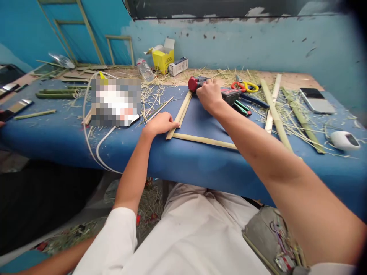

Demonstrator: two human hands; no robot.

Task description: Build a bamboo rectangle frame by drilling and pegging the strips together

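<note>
My left hand [162, 124] is closed over the near end of a pair of bamboo strips [181, 114], thumb and fingers gripping them against the blue tabletop. Another bamboo strip [206, 141] runs rightward from that end along the table's front edge, partly behind my right forearm. Further back, my right hand [210, 93] is wrapped around a red-and-black cordless drill [229, 93] near the strips' far end. The drill lies low over the table, and my hand hides its middle part.
Orange- and yellow-handled tools [248, 87], bamboo pieces [276, 114], a phone [317, 100] and a white device [344, 140] lie to the right. At the back stand a yellow box [163, 61] and a plastic bottle [145, 70]. White cable [86, 126] loops at left, near another person's hand.
</note>
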